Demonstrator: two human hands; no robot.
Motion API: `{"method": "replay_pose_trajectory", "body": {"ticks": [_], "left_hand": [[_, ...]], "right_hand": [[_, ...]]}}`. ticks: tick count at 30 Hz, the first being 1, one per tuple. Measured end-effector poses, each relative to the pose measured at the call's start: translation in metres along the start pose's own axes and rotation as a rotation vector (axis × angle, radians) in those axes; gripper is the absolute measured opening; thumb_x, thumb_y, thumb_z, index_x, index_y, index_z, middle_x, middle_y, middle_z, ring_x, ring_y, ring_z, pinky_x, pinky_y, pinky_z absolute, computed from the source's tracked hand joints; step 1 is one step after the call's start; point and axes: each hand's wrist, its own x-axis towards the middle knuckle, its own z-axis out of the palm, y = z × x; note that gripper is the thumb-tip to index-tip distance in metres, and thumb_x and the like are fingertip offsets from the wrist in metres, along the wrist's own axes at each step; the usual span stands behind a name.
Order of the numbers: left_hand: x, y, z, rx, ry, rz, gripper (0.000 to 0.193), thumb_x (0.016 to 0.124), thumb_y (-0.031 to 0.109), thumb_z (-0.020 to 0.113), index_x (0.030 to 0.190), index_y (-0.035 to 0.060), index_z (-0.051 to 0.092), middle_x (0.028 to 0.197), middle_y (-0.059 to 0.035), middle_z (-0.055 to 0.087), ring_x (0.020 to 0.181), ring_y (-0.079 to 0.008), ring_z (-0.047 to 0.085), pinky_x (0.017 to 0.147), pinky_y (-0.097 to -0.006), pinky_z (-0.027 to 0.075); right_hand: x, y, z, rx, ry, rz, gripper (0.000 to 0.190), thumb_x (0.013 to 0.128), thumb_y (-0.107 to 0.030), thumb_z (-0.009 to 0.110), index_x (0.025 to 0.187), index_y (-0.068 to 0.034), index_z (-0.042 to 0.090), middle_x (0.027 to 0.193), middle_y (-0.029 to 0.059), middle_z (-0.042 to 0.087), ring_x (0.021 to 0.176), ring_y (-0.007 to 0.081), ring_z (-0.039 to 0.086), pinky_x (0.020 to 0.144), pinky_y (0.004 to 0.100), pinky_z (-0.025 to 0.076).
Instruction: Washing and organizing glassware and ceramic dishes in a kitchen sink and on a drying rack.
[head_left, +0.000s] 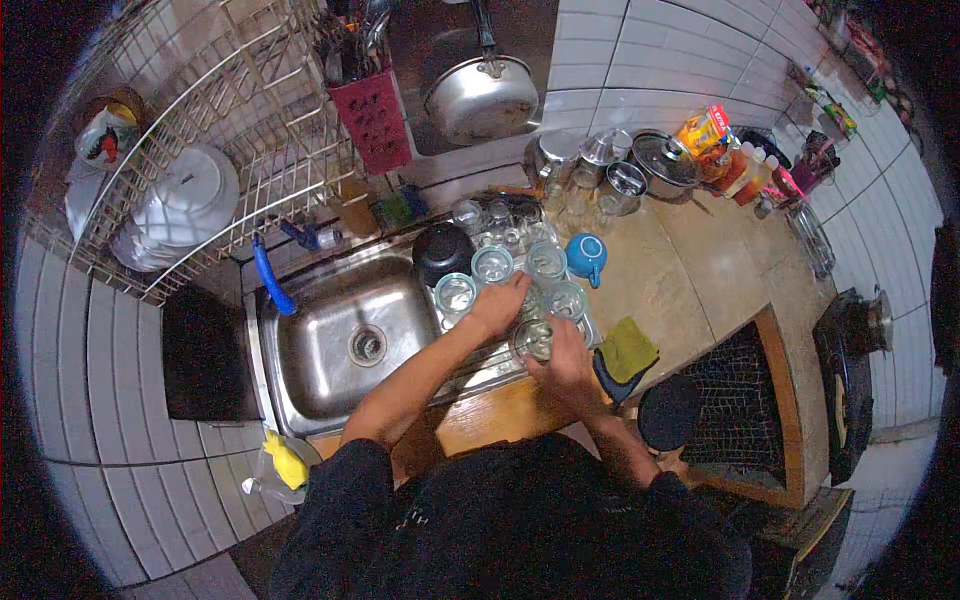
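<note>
Several clear glass jars and glasses stand on the steel drainboard right of the sink. My left hand (501, 306) reaches in among them, beside one glass jar (493, 264) and right of another (455, 294); whether its fingers grip anything I cannot tell. With its fingers at the rim, my right hand (564, 358) holds a wide clear glass vessel (534, 340) at the front of the drainboard. Just above that hand is a glass jar (566, 300), and a further one (546, 260) stands behind it. A black bowl (442, 253) and an upturned blue cup (586, 255) flank the glassware.
The steel sink (352, 300) lies left, with a blue spout (271, 277) above it. A green cloth (628, 349) lies at the counter's front edge. Lidded jars and a pot (666, 165) stand at the back. A wire dish rack (247, 199) holding plates hangs upper left.
</note>
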Motion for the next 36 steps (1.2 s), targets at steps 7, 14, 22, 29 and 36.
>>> {"method": "replay_pose_trajectory", "body": {"ticks": [7,14,22,29,36], "left_hand": [[-0.003,0.003,-0.004,-0.079,-0.009,-0.038,0.075,0.060,0.017,0.074,0.123,0.0001,0.037,0.117,-0.0211,0.051,0.088,-0.0377,0.060,0.073,-0.0447,0.050],[-0.038,0.024,-0.025,-0.175,-0.085,-0.151,0.077,0.054,0.024,0.080,0.119,0.0051,0.042,0.107,-0.0193,0.058,0.090,-0.0367,0.060,0.076,-0.0447,0.049],[-0.104,0.013,-0.025,-0.264,-0.084,-0.348,0.078,0.055,0.022,0.080,0.122,0.0061,0.042,0.109,-0.0186,0.058,0.095,-0.0350,0.059,0.077,-0.0421,0.049],[-0.128,0.014,-0.033,-0.285,-0.057,-0.430,0.070,0.056,0.020,0.079,0.116,0.0065,0.044,0.098,-0.0191,0.061,0.086,-0.0358,0.061,0.073,-0.0430,0.050],[-0.134,0.017,-0.027,-0.317,0.042,-0.378,0.073,0.055,0.019,0.078,0.118,0.0057,0.043,0.096,-0.0183,0.062,0.084,-0.0356,0.062,0.072,-0.0432,0.050]], "right_hand": [[-0.011,0.015,-0.039,0.114,0.083,0.051,0.065,0.061,-0.021,0.075,0.115,-0.001,0.045,0.105,0.0204,0.052,0.097,0.0363,0.054,0.082,0.0411,0.045],[-0.018,0.029,-0.048,0.107,0.167,-0.024,0.069,0.061,-0.027,0.076,0.115,0.003,0.045,0.101,0.0217,0.053,0.095,0.0376,0.054,0.082,0.0424,0.045],[0.001,0.019,-0.025,0.100,-0.072,0.090,0.075,0.064,-0.035,0.077,0.121,0.000,0.042,0.115,0.0204,0.048,0.106,0.0374,0.048,0.088,0.0444,0.041],[0.018,0.008,0.009,0.037,-0.157,-0.017,0.076,0.065,-0.026,0.075,0.126,-0.001,0.037,0.119,0.0196,0.046,0.112,0.0372,0.044,0.093,0.0438,0.038],[0.019,0.010,0.025,0.035,-0.187,-0.056,0.074,0.064,-0.020,0.074,0.124,0.000,0.037,0.118,0.0204,0.045,0.111,0.0379,0.044,0.093,0.0445,0.038]]}}
